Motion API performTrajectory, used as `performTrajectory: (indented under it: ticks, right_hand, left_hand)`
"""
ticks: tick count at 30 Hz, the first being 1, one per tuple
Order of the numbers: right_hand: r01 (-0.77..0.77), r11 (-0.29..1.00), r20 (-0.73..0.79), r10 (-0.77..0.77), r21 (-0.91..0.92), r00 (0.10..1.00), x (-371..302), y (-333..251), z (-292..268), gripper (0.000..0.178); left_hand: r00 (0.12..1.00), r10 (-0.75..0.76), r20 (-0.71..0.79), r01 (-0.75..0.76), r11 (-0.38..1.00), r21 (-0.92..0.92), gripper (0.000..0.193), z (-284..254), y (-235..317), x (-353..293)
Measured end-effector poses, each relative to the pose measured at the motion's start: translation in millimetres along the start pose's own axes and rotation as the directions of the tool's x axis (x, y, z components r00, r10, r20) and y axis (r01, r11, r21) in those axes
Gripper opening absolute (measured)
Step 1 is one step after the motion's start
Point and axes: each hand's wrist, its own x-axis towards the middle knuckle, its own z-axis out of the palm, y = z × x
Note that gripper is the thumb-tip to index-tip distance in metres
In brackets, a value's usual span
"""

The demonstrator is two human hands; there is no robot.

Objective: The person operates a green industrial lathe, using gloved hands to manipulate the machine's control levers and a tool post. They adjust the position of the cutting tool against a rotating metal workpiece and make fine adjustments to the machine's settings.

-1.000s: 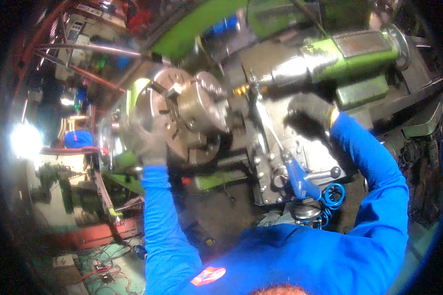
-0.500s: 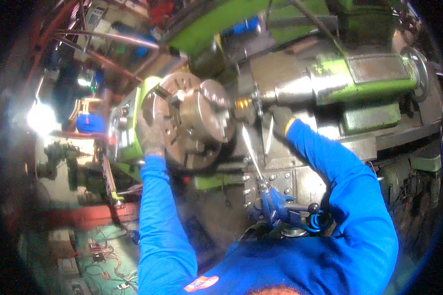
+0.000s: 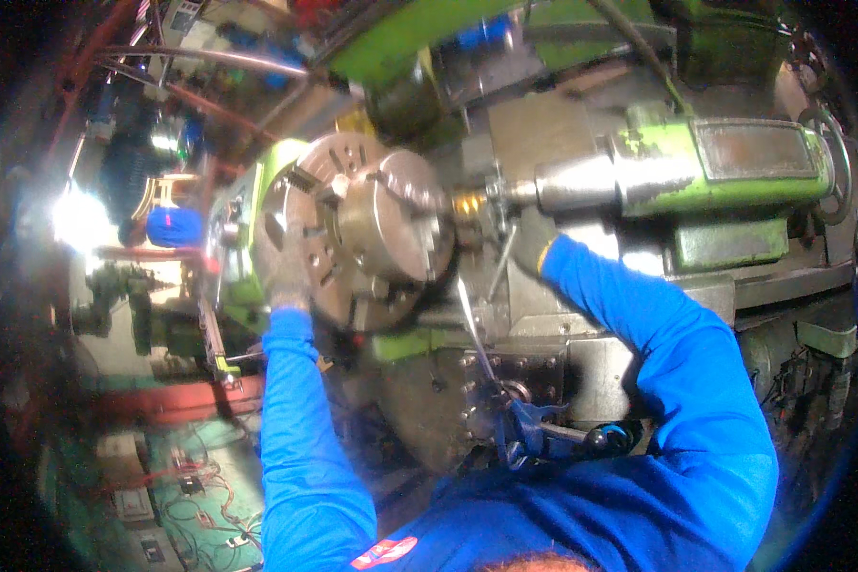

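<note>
My gloved left hand (image 3: 284, 270) is wrapped over the left rim of a large slotted lathe faceplate (image 3: 326, 262), though blur softens the fingers. A round steel chuck (image 3: 381, 229) sits on the plate's front. To its right, a gold-coloured threading tap (image 3: 469, 203) points at the chuck's face, lined up with the tailstock quill (image 3: 577, 184). A tap wrench (image 3: 493, 205) is around the tap's right end. My gloved right hand (image 3: 534, 243) is closed at the wrench's slanting rod handle (image 3: 503, 265); its fingertips are partly hidden.
The green tailstock (image 3: 658, 157) with a handwheel (image 3: 839, 167) fills the right side. A blue air gun (image 3: 534, 424) with a long metal nozzle stands close before my body. At left are the green headstock (image 3: 243, 224), a red beam (image 3: 162, 400) and cables on the floor (image 3: 200, 486).
My right hand and the rod handle have shifted left and slightly nearer, and the handle now slants more. The left hand stays at the faceplate rim. The whole view has shifted slightly.
</note>
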Motion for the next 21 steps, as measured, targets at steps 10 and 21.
performTrajectory:
  ticks: [10, 21]
  right_hand:
    - [0.064, 0.970, -0.075, -0.048, 0.233, 0.996, 0.0, -14.4, 0.4, 0.023]
    - [0.288, 0.509, 0.320, -0.027, -0.811, 0.947, 29.2, 45.0, 1.5, 0.035]
  left_hand:
    - [1.000, 0.000, 0.029, 0.001, 1.000, -0.023, 0.075, 1.6, 9.4, 1.4]
    - [0.997, 0.073, -0.014, -0.072, 0.995, 0.065, 0.073, 6.7, -6.2, 7.7]
